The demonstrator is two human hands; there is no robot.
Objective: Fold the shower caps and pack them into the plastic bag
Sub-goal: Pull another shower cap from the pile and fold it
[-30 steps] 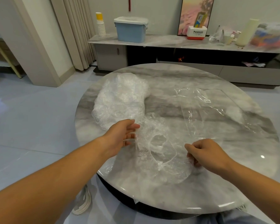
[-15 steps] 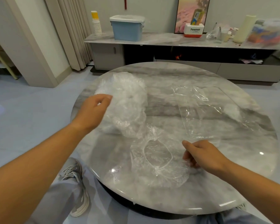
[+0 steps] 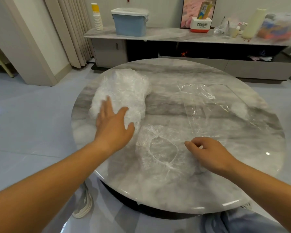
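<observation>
Lying flat, shower cap (image 3: 163, 132) opening up; R hand (image 3: 210, 153) pinching rim.

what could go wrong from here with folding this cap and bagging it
The left hand lies flat on the pile of shower caps near the left edge of the table; a push could slide caps onto the floor.
The right hand seems to pinch just one edge of the spread shower cap; the thin film may bunch instead of folding cleanly.
The plastic bag lies flat, so opening it one-handed may be awkward.
</observation>
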